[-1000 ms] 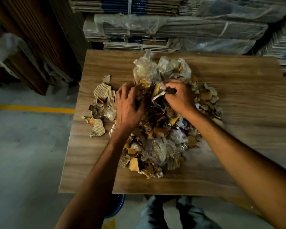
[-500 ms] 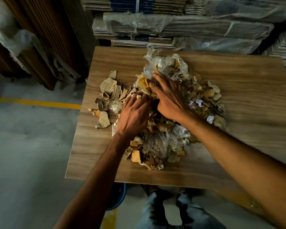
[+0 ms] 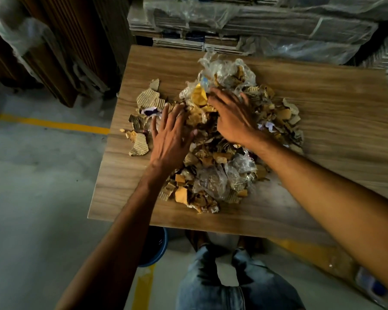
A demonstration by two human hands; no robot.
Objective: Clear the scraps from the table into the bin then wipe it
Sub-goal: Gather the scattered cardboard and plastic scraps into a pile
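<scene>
A heap of scraps (image 3: 220,171), torn corrugated cardboard, yellow bits and crumpled clear plastic, covers the middle of the wooden table (image 3: 323,121). My left hand (image 3: 170,139) lies flat on the heap's left side, fingers spread. My right hand (image 3: 231,115) rests on top of the heap, fingers stretched toward a yellow piece (image 3: 198,97) and the clear plastic (image 3: 224,70). Loose cardboard pieces (image 3: 140,146) lie at the left of the heap. A blue bin (image 3: 155,247) stands on the floor under the table's near edge, mostly hidden by my left forearm.
Stacks of flattened cartons wrapped in plastic (image 3: 255,21) stand right behind the table. Brown boards (image 3: 65,52) lean at the left. The grey floor (image 3: 31,198) carries yellow lines. My legs in jeans (image 3: 233,283) stand at the near edge.
My right hand has let go of the scrap it pinched and spread flat over the heap. My left hand has slid left with fingers spread. Both hands now lie flat.
</scene>
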